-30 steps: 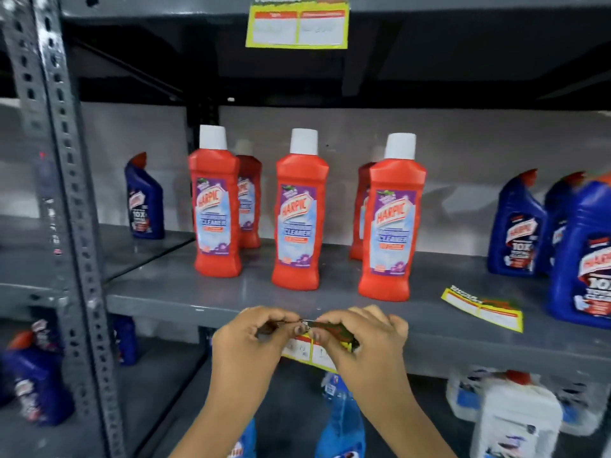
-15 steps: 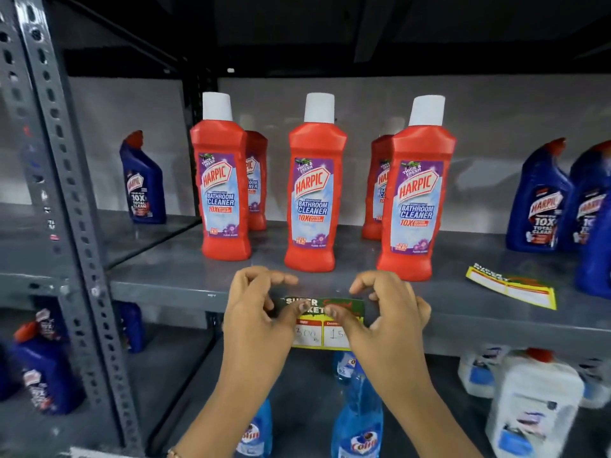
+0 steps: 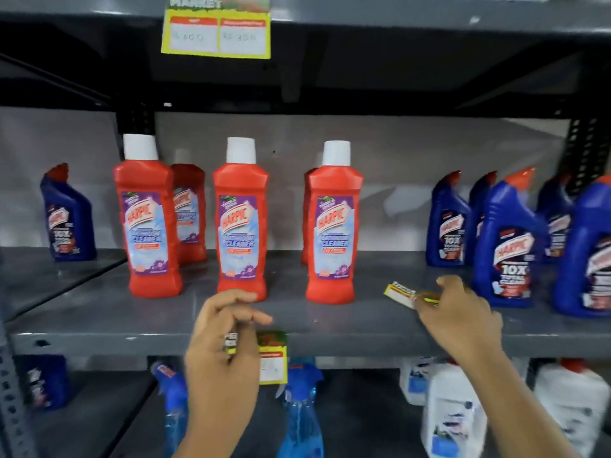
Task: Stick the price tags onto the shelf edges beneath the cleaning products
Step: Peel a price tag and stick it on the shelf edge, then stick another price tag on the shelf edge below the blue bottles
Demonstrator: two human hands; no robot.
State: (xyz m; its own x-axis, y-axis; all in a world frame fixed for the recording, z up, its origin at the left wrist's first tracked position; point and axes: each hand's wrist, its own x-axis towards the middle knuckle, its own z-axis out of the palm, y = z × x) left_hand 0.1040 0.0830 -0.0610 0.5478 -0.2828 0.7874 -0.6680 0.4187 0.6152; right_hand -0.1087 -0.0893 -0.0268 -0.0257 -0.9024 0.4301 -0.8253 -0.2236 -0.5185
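A yellow-and-green price tag hangs on the front edge of the grey shelf, below the middle red Harpic bottle. My left hand is in front of the tag's left half, fingers loosely apart, and a strip of the tag shows between them. My right hand reaches onto the shelf top and pinches a second price tag between thumb and fingers, to the right of the third red bottle.
Another red bottle stands at the left. Blue Harpic bottles stand at the right and far left. A further tag hangs on the upper shelf edge. Blue spray bottles and white jugs fill the shelf below.
Both hands held the tag against the shelf edge before. Now my right hand has let go and moved right to take the loose tag on the shelf. My left hand stays by the hung tag.
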